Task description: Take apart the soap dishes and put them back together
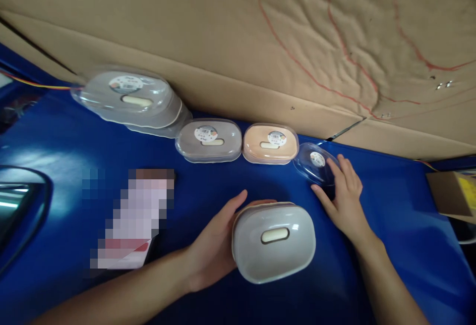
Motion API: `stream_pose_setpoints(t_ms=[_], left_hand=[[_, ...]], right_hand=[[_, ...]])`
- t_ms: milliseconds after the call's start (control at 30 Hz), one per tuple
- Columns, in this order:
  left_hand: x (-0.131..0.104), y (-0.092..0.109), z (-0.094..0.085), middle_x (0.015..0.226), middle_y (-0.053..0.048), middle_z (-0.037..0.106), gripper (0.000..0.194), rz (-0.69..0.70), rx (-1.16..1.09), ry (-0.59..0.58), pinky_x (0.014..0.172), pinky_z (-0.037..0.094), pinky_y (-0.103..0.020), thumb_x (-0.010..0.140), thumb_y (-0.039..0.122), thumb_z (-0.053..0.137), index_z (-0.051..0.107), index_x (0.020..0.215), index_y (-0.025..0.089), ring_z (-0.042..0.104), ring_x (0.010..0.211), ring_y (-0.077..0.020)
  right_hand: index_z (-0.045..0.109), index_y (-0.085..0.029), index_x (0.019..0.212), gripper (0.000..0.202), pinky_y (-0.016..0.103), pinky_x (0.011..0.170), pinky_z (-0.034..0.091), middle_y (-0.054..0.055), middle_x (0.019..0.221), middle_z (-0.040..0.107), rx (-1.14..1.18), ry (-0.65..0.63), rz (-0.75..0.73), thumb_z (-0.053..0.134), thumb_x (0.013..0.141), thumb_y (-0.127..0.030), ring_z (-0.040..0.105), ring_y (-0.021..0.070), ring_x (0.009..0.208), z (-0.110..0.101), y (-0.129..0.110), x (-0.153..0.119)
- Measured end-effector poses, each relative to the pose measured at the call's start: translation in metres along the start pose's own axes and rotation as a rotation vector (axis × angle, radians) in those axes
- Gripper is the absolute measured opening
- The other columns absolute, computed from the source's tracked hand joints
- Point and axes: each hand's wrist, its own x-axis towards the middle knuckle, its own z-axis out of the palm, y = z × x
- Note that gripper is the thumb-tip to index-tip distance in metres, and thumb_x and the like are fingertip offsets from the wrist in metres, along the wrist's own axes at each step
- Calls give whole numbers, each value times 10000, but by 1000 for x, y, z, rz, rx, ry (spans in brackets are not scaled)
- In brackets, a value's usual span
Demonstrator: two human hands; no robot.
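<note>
1. While the left hand (217, 248) grasps a gray container (275, 260) from its left side, thumb raised near the rim, the container is held above the blue table (208, 186), its top tilted toward the camera, with a cream oval piece (275, 236) set in the middle.
2. The right hand (344, 196) has its fingers and thumb spread at the edge of a clear cover (310, 166) that bears a round label; the fingers touch the cover, but whether they pinch it cannot be told.
3. Just left of that cover, an orange container (256, 154) rests on the table under a clear top with a round label.
4. Beside it on the left is a smaller gray container (226, 151), also labeled and clear-topped.
5. Farther left, a larger gray stack (107, 102) has a clear, labeled cover on top.
6. Brown cardboard (167, 23) stands behind the row.
7. A pixelated object (137, 216), too obscured to identify, lies left of the left hand.
8. At the far right is a small cardboard box (448, 196) with something yellow on it.
</note>
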Motion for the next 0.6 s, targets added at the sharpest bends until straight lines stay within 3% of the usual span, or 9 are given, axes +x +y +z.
stream_pose_setpoints(t_ms=[100, 267, 433, 500, 600], left_hand=[[3, 1, -2, 1422, -69, 718, 658, -7, 10, 15, 1099, 445, -398, 962, 707, 513, 684, 1400, 247, 562, 1418, -341], [8, -1, -10, 1190, -78, 809, 661, -17, 35, 95, 901, 502, -333, 927, 728, 566, 726, 1321, 222, 672, 1243, -319], [8, 0, -11, 1051, -87, 829, 672, 9, 20, 87, 899, 513, -345, 947, 729, 537, 751, 1244, 165, 730, 1074, -296], [7, 1, -10, 1017, -91, 831, 669, 27, 6, 70, 906, 524, -368, 966, 715, 520, 749, 1240, 150, 741, 1023, -297], [7, 2, -9, 1020, -102, 832, 680, 56, 0, 61, 922, 532, -400, 985, 703, 493, 734, 1268, 133, 746, 1002, -307]], right_hand=[[347, -315, 1622, 678, 698, 1200, 328, 159, 1675, 383, 30, -22, 22, 577, 1028, -549, 351, 420, 1561, 5, 6, 2], [551, -286, 1456, 579, 637, 1171, 430, 158, 1494, 532, 144, 76, 57, 683, 964, -560, 527, 386, 1415, 1, 3, 3], [476, -277, 1519, 710, 576, 1098, 530, 134, 1438, 605, 339, 166, 145, 754, 917, -531, 631, 343, 1284, -6, -3, -3], [430, -284, 1559, 744, 582, 1096, 532, 145, 1492, 561, 381, 184, 91, 737, 924, -522, 608, 358, 1322, -11, -11, -8], [437, -286, 1576, 781, 631, 1105, 509, 164, 1510, 524, 360, 157, -156, 735, 903, -547, 556, 418, 1373, -20, -29, -18]])
